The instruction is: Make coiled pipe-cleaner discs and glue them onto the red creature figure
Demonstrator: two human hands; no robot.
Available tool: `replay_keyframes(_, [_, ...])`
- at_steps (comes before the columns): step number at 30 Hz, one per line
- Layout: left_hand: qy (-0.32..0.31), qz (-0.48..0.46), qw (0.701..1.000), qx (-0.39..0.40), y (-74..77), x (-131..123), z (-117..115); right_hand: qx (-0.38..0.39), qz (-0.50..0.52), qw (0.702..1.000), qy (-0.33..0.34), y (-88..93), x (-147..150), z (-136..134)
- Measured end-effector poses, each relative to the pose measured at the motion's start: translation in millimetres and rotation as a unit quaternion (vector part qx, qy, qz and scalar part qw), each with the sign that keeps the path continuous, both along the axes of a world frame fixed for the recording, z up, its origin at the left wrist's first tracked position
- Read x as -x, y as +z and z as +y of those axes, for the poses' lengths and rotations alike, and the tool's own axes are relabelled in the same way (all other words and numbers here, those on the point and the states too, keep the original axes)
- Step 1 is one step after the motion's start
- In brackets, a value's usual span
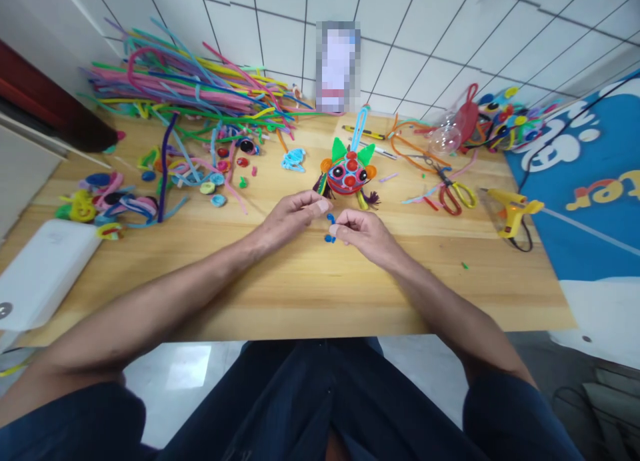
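Observation:
Small curled blue pipe-cleaner pieces (330, 238) show at the fingertips of my right hand (365, 234), which pinches one of them just above the table. My left hand (300, 211) is close by on the left, thumb and fingers pressed together; whatever may be between them is hidden. Just beyond both hands sits a colourful animal-head ornament (349, 173) with green ears, black-and-white eyes, red balls down the middle, tassels and a light-blue loop on top.
Pipe cleaners (175, 88) are heaped at the back left, with coiled pieces (110, 198) nearer. A white power bank (50, 271) lies at the left edge. To the right are scissors (453, 193), a yellow glue gun (513, 211) and clear plastic balls (446, 134). A phone (337, 68) leans against the tiles.

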State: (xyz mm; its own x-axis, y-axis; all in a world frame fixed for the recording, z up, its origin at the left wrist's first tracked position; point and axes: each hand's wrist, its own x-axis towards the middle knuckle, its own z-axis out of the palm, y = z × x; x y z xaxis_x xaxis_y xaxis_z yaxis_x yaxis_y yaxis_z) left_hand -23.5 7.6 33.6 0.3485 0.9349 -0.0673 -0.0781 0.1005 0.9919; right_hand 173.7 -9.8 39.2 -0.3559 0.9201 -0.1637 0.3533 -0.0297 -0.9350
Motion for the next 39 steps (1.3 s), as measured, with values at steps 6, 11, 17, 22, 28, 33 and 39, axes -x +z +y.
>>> replay_keyframes(6, [-0.084,0.091,0.989,-0.084,1.1,12,9,-0.035,-0.059,0.997,0.031,11.2,-9,1])
replay_keyframes(11, [0.021,-0.037,0.996,0.078,-3.6,-4,-9,-0.041,0.004,0.999,-0.020,2.9,0,-2])
replay_keyframes(17, [0.031,-0.100,0.981,0.160,-4.8,-10,-10,0.024,0.064,0.997,-0.021,-4.0,-2,0])
replay_keyframes(22, [-0.046,0.012,0.997,0.057,4.5,4,7,0.046,0.036,0.998,0.019,4.8,-11,6])
replay_keyframes(28, [-0.009,0.005,0.999,0.050,1.4,0,-3,0.022,0.056,0.998,-0.005,0.7,-6,3])
replay_keyframes(33, [0.051,-0.110,0.984,0.133,-6.3,-11,-14,0.019,0.097,0.995,-0.033,-10.9,2,-1])
replay_keyframes(39, [0.007,-0.035,0.997,0.064,3.9,0,0,0.040,0.077,0.996,-0.021,-1.7,-10,1])
